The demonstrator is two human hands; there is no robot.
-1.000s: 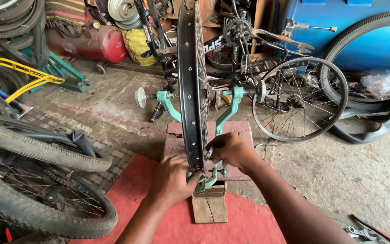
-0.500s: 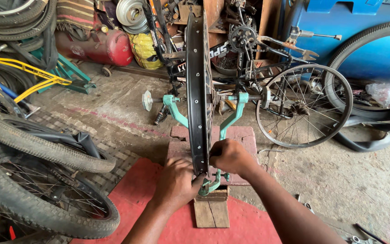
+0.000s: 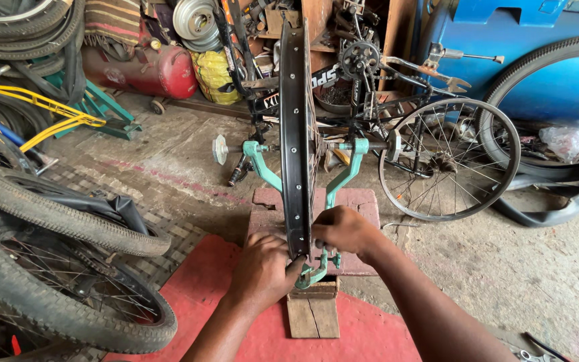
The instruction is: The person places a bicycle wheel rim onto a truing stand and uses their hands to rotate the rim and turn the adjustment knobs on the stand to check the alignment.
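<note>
The black rim stands upright in the green truing stand. The left hand and the right hand both close around its lower edge. It is better to keep a light grip and let the rim stay centred between the stand's arms.

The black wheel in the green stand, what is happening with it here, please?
A person is working on a bare black bicycle rim that stands upright in a green truing stand. Both hands are at the lowest part of the rim: the left hand touches it from one side, the right hand from the other. The stand sits on a reddish block over a red mat. Other wheels and tyres lie around.
</note>
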